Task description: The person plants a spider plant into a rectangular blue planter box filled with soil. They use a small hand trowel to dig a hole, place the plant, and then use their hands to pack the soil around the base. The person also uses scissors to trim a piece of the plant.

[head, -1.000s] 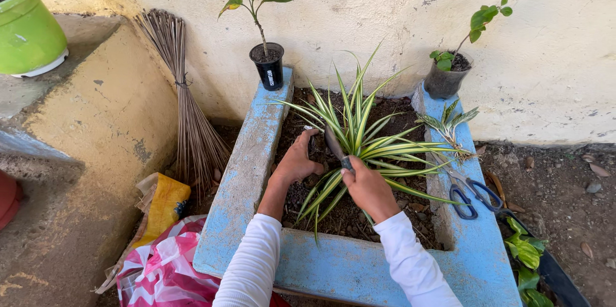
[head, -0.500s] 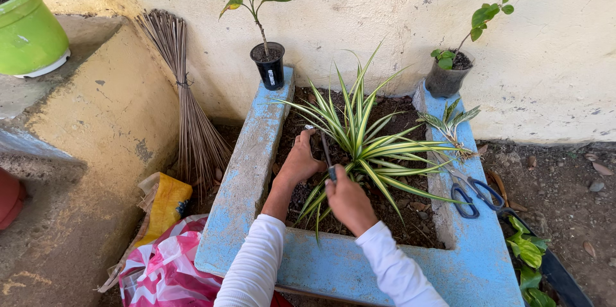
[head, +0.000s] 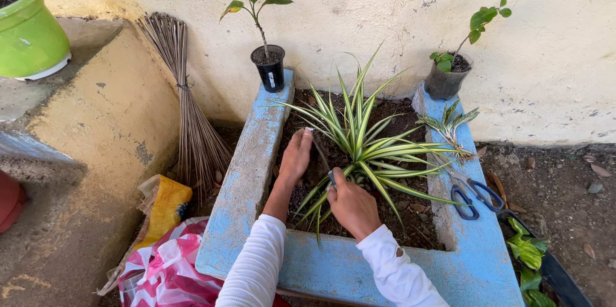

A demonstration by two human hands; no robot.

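A striped green-and-cream plant [head: 359,143] grows in dark soil [head: 417,201] inside a blue concrete planter [head: 247,172]. My left hand [head: 296,156] lies flat on the soil just left of the plant's base, fingers together. My right hand [head: 351,207] is closed around a thin dark tool [head: 319,150], which slants up between the two hands and ends near the left fingertips. Some leaves hang over my right hand. Both arms wear white sleeves.
Blue-handled scissors [head: 473,195] and a small plant cutting [head: 449,124] lie on the planter's right rim. Two small potted seedlings [head: 271,69] [head: 446,79] stand at its far corners. Also here: a twig broom [head: 186,108], a pink-and-white bag [head: 163,268], a green pot [head: 29,34].
My right hand has shifted left, from right of the plant's base to beside my left hand, bringing the tool with it. The left hand has barely moved.
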